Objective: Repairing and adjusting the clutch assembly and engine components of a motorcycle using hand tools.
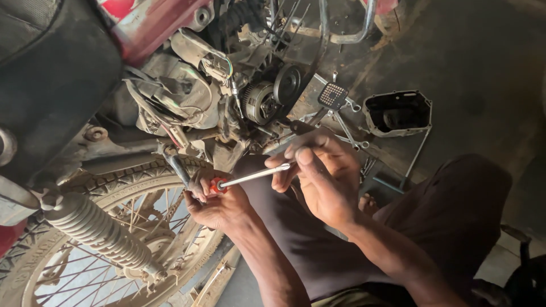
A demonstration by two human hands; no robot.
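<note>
Screwdriver (250,176), with a red-orange handle and a bright steel shaft, lies nearly level between the two hands, just beside the rear wheel (114,239) of a motorcycle and below its grimy engine (259,102). Left hand (219,204) wraps the handle end, its fingers (199,187) curled tight round it so only a patch of red shows; right hand (321,176) pinches the far end of the shaft, fingers (284,165) closed narrowly on the metal. It looks light and quite stiff, unlikely to bend under hand force. The polished shaft is probably slick, the more so if oil from the engine has got on the hands, so the ribbed handle seems the surer place to grip, with the shaft held only to steer the tip. A black engine cover (398,113) sits on the floor well apart, with spanners (347,128) lying near a footpeg (333,95). The coiled shock absorber (96,230) crosses the wheel.
</note>
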